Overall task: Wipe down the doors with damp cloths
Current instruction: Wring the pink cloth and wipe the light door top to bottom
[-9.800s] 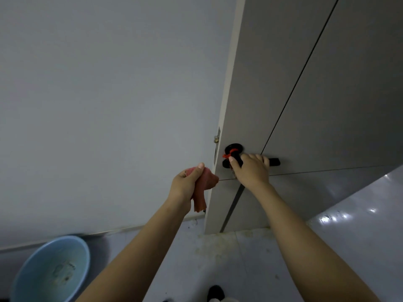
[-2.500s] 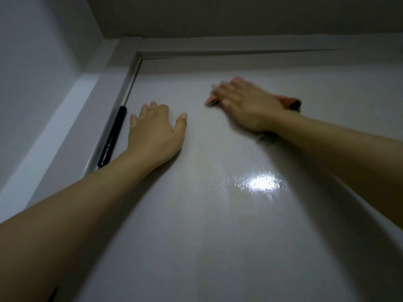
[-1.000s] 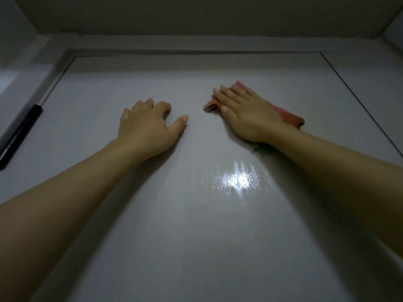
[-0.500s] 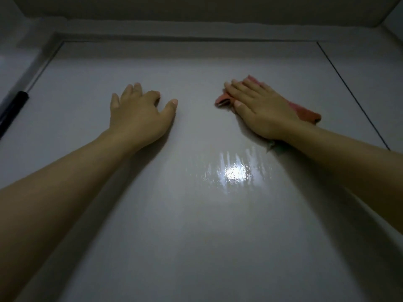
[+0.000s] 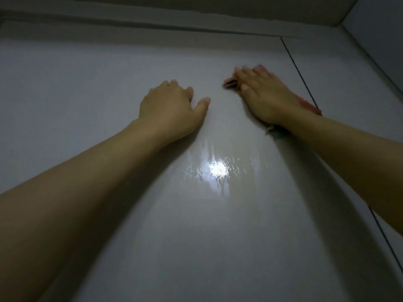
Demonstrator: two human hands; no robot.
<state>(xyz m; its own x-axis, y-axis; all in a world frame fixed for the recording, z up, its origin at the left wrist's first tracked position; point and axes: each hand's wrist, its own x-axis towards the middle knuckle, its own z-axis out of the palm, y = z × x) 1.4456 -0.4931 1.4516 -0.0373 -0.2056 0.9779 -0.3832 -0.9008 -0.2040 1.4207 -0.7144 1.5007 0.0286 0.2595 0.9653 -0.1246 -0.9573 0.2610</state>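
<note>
Door (image 5: 135, 214): pale grey panel filling most of the view, seen from below looking up; a bright wet glare patch (image 5: 218, 170) sits low between the two hands; thin dark seam (image 5: 296, 64) runs down the right side
Left hand (image 5: 170, 107): palm resting on the door, fingers bent a little at the knuckles and close together, thumb out to the side, holding nothing
Right hand (image 5: 265, 99): laid flat, fingers straight and slightly spread, pressing the cloth against the door; fingertips blurred
Cloth (image 5: 309, 106): reddish, trapped under the right hand near the top of the door, edges showing past the fingertips and beside the wrist, just by the seam
Door frame (image 5: 196, 20): grey band across the top
</note>
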